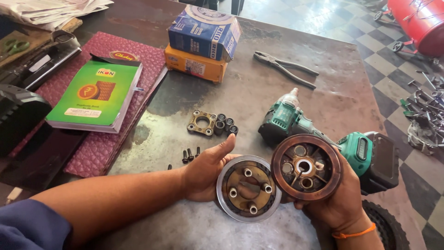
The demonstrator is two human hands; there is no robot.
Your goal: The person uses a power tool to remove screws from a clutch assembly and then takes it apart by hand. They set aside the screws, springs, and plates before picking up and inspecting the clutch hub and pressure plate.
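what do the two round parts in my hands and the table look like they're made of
Round part in the left hand: round part, likely metal, bright silvery rim, brownish stained centre. Right hand one: probably metal, dull rusty-brown face. Table: seemingly sheet metal, grey, worn and blotchy.

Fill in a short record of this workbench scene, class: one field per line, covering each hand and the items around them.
left hand: holds silver-rimmed round hub with four posts
right hand: holds rusty brown disc, tilted up
behind right hand: green power driver
mid-table: square metal plate, coil springs, black bolts
far side: pliers, two stacked boxes
left side: green booklet
surface: grey metal table
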